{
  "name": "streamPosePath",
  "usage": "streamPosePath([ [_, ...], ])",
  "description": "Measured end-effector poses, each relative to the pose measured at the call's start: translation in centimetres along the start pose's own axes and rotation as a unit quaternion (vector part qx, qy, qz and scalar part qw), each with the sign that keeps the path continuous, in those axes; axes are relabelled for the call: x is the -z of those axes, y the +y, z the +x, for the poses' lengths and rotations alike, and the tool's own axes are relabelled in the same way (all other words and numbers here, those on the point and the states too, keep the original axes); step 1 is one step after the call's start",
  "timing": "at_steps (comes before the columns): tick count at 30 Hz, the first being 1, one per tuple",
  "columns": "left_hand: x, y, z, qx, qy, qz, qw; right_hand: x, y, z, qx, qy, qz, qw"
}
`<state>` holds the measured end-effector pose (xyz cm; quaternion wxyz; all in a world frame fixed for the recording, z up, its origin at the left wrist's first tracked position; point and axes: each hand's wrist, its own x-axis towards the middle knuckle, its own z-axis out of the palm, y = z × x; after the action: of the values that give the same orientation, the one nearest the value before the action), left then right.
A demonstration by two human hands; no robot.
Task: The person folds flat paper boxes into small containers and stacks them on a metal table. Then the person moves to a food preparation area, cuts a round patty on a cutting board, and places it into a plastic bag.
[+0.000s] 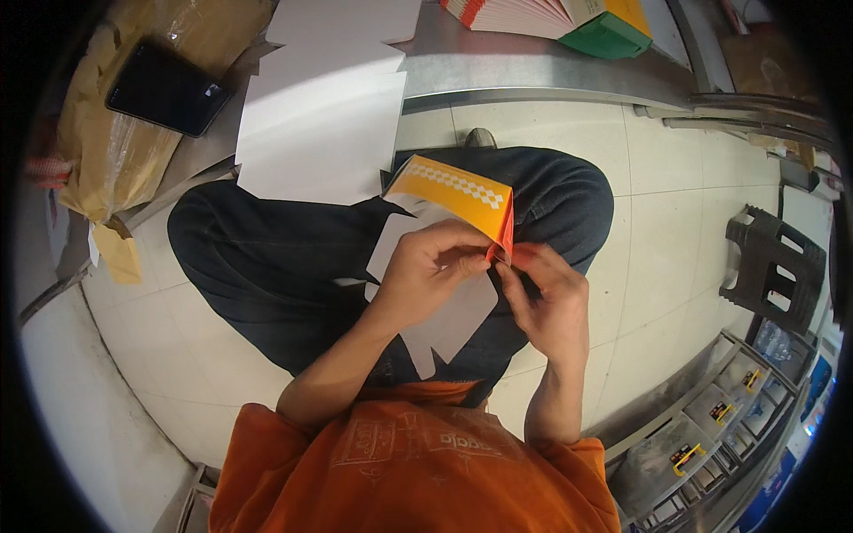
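Above my lap I hold a partly folded cardboard box (458, 191), yellow with a row of white diamonds on one side and orange-red at its end. My left hand (435, 262) pinches the near edge of its orange end. Close beside it, the thumb and fingers of my right hand (546, 284) grip the same orange end. The box's pale unprinted panels (449, 320) spread below my left hand, with a notched flap hanging toward my waist. My fingers hide part of the folded corner.
Flat white card blanks (320, 133) lie from the metal bench (533, 80) onto my left thigh. Folded boxes, one with a green end (609, 35), sit at the far side. A phone (169, 87) rests on a brown wrapped package (115, 160). A dark plastic stool (773, 266) stands right.
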<state>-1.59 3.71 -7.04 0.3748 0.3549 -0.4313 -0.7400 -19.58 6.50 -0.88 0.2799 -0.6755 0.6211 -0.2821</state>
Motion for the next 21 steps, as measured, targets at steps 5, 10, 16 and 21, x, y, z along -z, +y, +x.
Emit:
streamPosePath([
  [5, -0.2, -0.2, 0.2, -0.010, -0.019, -0.002, 1.000, 1.2, -0.5, -0.4, -0.033, -0.044, 0.039, 0.998],
  [10, -1.4, 0.9, 0.6, 0.033, -0.071, 0.003, 0.997, 1.3, 1.9, -2.3, -0.103, 0.030, 0.147, 0.983],
  [16, -2.2, 0.6, 0.2, -0.026, -0.027, 0.030, 0.999, 0.6, 1.0, -1.7, -0.082, 0.034, 0.102, 0.991],
  [21, -2.6, 4.9, -0.8, -0.078, -0.026, 0.056, 0.995, 1.4, -0.9, -2.4, -0.051, 0.110, 0.137, 0.983],
])
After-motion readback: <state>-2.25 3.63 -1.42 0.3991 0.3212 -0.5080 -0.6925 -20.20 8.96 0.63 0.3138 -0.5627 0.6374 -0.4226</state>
